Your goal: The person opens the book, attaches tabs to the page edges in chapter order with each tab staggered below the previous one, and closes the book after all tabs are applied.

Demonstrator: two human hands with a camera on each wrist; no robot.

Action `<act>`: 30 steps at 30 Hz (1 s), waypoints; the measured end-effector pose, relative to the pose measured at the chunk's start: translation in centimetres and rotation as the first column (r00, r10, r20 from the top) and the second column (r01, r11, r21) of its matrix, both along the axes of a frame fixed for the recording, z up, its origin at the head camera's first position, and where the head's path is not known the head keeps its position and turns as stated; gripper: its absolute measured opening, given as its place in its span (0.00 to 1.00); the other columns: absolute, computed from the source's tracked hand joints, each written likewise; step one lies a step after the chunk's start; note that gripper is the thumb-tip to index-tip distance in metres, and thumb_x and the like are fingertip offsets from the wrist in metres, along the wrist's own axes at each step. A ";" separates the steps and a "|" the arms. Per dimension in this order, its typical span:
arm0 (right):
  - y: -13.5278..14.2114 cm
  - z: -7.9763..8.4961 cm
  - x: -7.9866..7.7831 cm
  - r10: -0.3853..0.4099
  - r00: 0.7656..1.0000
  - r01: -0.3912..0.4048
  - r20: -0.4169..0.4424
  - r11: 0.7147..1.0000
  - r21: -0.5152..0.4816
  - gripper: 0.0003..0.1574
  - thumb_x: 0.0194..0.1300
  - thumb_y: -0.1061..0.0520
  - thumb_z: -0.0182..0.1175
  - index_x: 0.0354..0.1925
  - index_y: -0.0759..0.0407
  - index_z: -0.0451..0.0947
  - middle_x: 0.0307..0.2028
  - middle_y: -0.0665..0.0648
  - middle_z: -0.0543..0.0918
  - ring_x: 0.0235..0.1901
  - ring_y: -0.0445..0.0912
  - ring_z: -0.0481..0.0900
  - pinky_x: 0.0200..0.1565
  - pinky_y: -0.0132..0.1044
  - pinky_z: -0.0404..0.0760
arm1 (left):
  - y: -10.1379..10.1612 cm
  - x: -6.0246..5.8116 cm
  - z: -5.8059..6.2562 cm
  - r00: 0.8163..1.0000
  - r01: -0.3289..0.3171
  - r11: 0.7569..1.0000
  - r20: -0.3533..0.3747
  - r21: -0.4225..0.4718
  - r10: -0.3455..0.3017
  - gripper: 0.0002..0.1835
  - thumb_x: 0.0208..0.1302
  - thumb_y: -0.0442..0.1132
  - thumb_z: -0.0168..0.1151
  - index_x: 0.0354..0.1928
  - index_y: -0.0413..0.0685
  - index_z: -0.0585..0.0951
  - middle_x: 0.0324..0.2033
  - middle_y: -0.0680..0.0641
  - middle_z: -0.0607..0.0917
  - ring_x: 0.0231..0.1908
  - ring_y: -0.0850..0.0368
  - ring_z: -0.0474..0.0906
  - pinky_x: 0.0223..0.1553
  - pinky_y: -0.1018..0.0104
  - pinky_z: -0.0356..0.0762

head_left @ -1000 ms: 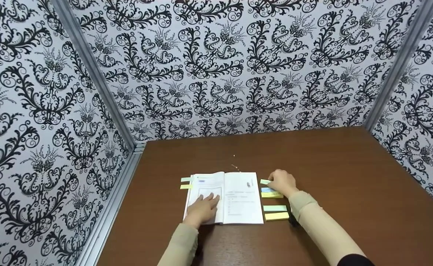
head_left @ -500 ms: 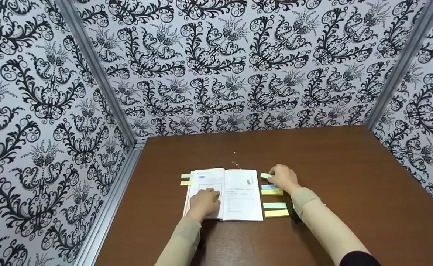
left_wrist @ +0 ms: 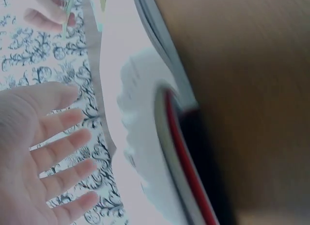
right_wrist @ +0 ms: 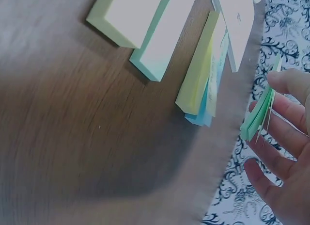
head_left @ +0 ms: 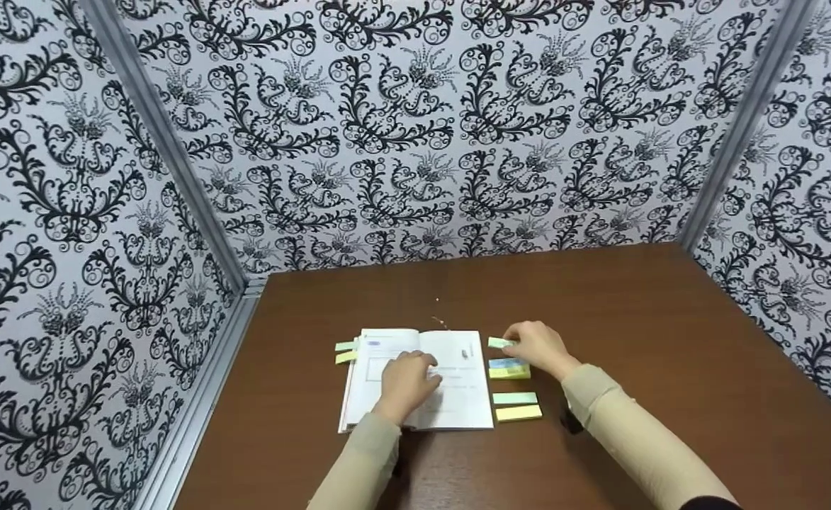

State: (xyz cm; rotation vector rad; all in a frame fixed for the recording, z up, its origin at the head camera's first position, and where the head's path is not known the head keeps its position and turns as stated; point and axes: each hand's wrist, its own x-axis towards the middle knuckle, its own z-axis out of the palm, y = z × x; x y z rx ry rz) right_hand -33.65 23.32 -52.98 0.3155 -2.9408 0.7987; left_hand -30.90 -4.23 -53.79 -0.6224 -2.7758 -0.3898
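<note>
An open book with printed pages lies on the table. My left hand is over it near the spine; in the left wrist view that hand has spread, relaxed fingers and nothing in it. Right of the book, my right hand pinches a small green sticky note pad between thumb and fingers. The right wrist view shows the pad held above the table, its sheets slightly fanned. A green sticky tab and a yellow sticky tab stick out from the book's left edge.
Beside the book's right edge lie a blue and yellow sticky note stack, a pale green pad and a pale yellow pad. The brown table meets patterned walls. Small crumb-like bits lie behind the book.
My left hand has lifted from the left page and shifted right toward the spine. The right hand has drawn the green pad slightly away from the blue and yellow stack.
</note>
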 end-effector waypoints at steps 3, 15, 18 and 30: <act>-0.3 0.4 0.5 0.026 0.999 -0.025 -0.036 1.000 0.017 0.11 0.59 0.53 0.68 0.41 0.54 0.86 0.39 0.53 0.86 0.38 0.51 0.82 0.41 0.49 0.80 | 1.0 -0.1 0.5 0.998 0.034 0.999 -0.046 0.008 -0.033 0.10 0.56 0.47 0.69 0.37 0.52 0.87 0.34 0.53 0.86 0.35 0.51 0.81 0.36 0.54 0.79; -1.5 1.2 2.1 0.175 0.977 -0.164 -0.124 0.982 0.094 0.09 0.57 0.53 0.69 0.37 0.54 0.86 0.33 0.48 0.86 0.34 0.46 0.82 0.37 0.45 0.80 | 4.1 0.2 1.4 0.976 0.148 0.989 -0.165 0.003 -0.146 0.15 0.54 0.52 0.71 0.42 0.56 0.84 0.37 0.55 0.85 0.39 0.55 0.79 0.38 0.56 0.76; -1.9 1.4 2.3 0.207 0.967 -0.193 -0.150 0.976 0.104 0.08 0.57 0.53 0.69 0.36 0.53 0.86 0.32 0.48 0.85 0.33 0.47 0.82 0.37 0.45 0.80 | 4.3 0.3 1.6 0.972 0.151 0.989 -0.181 0.002 -0.148 0.17 0.53 0.53 0.71 0.43 0.57 0.84 0.38 0.56 0.85 0.40 0.55 0.79 0.40 0.57 0.76; -2.6 2.1 3.1 0.298 0.929 -0.273 -0.217 0.952 0.141 0.09 0.59 0.53 0.68 0.39 0.55 0.86 0.35 0.50 0.86 0.36 0.48 0.83 0.39 0.44 0.81 | 4.8 0.4 2.3 0.973 0.145 0.989 -0.177 -0.022 -0.147 0.16 0.53 0.53 0.72 0.41 0.56 0.85 0.37 0.57 0.84 0.42 0.56 0.78 0.43 0.55 0.74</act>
